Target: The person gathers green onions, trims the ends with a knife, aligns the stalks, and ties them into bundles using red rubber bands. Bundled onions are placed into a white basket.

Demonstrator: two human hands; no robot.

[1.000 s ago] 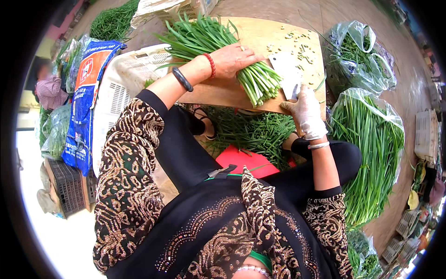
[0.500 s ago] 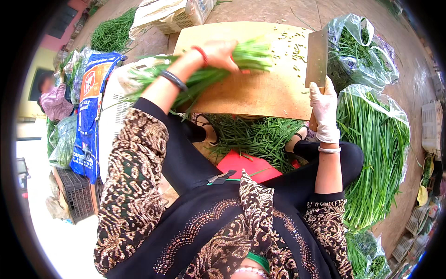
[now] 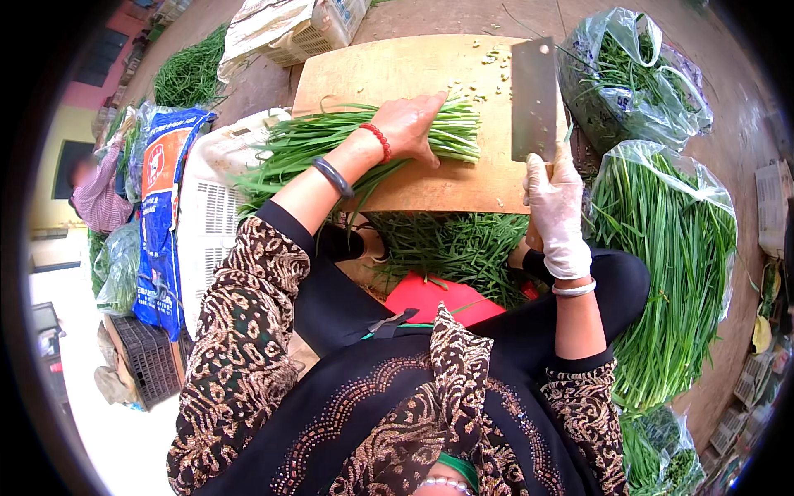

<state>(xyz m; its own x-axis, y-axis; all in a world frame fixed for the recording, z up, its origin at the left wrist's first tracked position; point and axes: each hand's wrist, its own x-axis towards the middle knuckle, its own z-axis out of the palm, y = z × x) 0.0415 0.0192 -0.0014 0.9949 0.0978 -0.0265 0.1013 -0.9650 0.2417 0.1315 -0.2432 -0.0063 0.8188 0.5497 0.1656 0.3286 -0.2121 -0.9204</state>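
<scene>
- The bunch of green stalks (image 3: 310, 145) lies on the worktop, directly under your left hand (image 3: 411, 131); its long axis runs crosswise before you, the leafy end trailing left and slightly toward you.
- Its pale ends (image 3: 465, 136) stick out to the right of your left hand, roughly level with one another, pointing toward the knife (image 3: 534, 99).
- Your left hand clasps the bunch from above, thumb on the side near you, fingers reaching over the far side; it is the nearer hand, touching the stalks.
- Your gloved right hand (image 3: 552, 194) is closed around the knife's handle, to the right of the pale ends and closer to your body, apart from the bunch.
- The blade extends away from your right hand, its long axis running across that of the bunch, with a gap between blade and pale ends; you cannot tell whether it touches the worktop (image 3: 347, 74).
- Small cut pieces (image 3: 494, 59) lie scattered beyond the pale ends, farther from you than either hand.
- Left of your left hand, the leaves reach past the worktop's edge toward a white crate (image 3: 211, 223).
- Right of your right hand stands a clear bag of long green leaves (image 3: 662, 248).
</scene>
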